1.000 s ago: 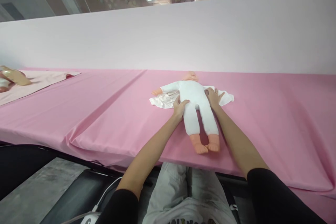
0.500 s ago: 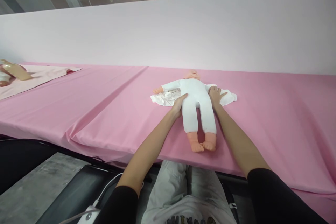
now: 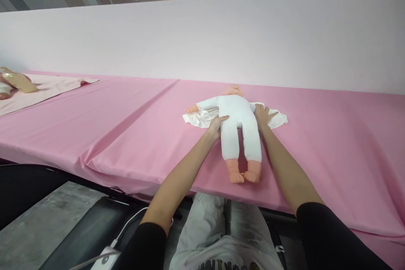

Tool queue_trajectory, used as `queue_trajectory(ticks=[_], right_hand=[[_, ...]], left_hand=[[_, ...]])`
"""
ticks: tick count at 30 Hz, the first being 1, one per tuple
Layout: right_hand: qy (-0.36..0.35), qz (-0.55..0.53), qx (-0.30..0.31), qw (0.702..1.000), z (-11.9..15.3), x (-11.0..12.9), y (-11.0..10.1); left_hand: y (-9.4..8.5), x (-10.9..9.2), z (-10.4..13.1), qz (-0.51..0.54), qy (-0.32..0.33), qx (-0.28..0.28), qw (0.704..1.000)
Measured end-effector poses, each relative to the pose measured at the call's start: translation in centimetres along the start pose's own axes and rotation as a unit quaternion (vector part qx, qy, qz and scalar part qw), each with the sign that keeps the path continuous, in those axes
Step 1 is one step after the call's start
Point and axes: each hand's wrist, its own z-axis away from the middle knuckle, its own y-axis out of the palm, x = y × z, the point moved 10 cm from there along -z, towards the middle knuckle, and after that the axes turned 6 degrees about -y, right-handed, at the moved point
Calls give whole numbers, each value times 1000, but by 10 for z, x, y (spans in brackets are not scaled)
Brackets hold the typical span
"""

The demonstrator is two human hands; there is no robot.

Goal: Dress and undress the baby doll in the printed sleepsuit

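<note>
A baby doll [image 3: 238, 114] with a white cloth body and orange-pink feet lies on its back, legs toward me. Under its upper body a white garment [image 3: 201, 119] is spread, sticking out on both sides. My left hand [image 3: 216, 126] grips the doll's left-hand side at the waist, thumb on top, other fingers hidden. Against the opposite side, my right hand [image 3: 263, 117] holds the doll near its arm, mostly covering that arm; one finger is stretched out over the garment.
A pink sheet [image 3: 142, 135] with creases covers the table. At the far left, a pale cloth [image 3: 60, 84] carries another doll [image 3: 20, 82], partly cut off. Behind the table stands a white partition [image 3: 202, 42]. A white power strip [image 3: 106, 259] with cables lies at lower left.
The view has shifted slightly. Both hands stay on the doll, which keeps nearly the same place; the right hand's outstretched finger reaches a little farther over the garment.
</note>
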Motion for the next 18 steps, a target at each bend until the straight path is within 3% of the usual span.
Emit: queue_trajectory(ticks=[11, 18], right_hand=[[28, 31, -30, 999, 7, -11, -7], [25, 10, -25, 999, 5, -11, -2]], left_hand=[[-9, -19, 1, -50, 70, -44, 995], [-7, -20, 7, -57, 69, -51, 995]])
